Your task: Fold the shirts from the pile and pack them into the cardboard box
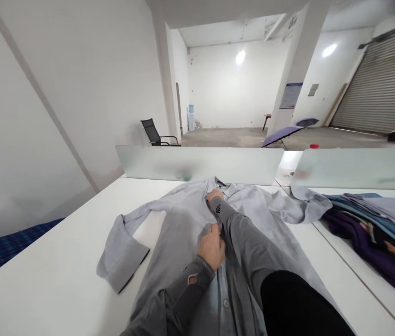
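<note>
A light grey long-sleeved button shirt (183, 210) lies front up on the white table, its collar pointing away from me and its front partly unfastened. My left hand (212, 247) is closed around the front edge of the shirt at mid-chest, bunching the cloth. Farther up, my right hand (215, 194) grips the same front edge just below the collar; its fingertips are partly hidden. One shirt sleeve is bent down on the left, and the other stretches right. A pale button (226, 304) shows on the placket near me.
Folded clothes (369, 233) in purple, blue and grey are piled on the right, touching the shirt's sleeve. A frosted glass divider (197, 164) runs along the table's back edge. Dark blue cloth (15, 242) lies beyond the left edge. A black chair (153, 133) stands behind.
</note>
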